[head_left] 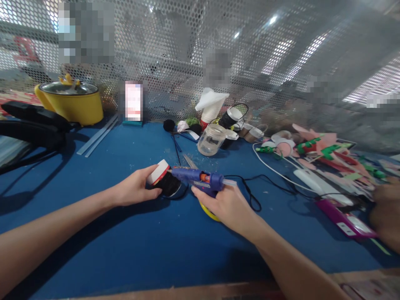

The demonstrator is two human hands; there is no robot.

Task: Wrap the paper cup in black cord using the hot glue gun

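Observation:
My left hand (137, 186) grips a small paper cup (168, 181), tilted on its side, with black cord wrapped round its lower part and a white and red band left bare. In my right hand (229, 206) is a blue hot glue gun (200, 177), its nozzle touching or very close to the cup near the edge of the black wrapping. A clear glue stick (229, 182) pokes out of the gun's rear. Beneath the gun lie scissors, with the yellow handle (210, 212) and a blade (190, 161) showing; the rest is hidden.
A clear plastic jar (211, 141), stacked paper cups (211, 112) and a black-wrapped cup (230, 117) stand at the back. A phone (133, 102) and yellow pot (73, 104) are left. Rightward lie a white power strip (321, 185), purple device (345, 221) and another person's blurred hand (387, 212).

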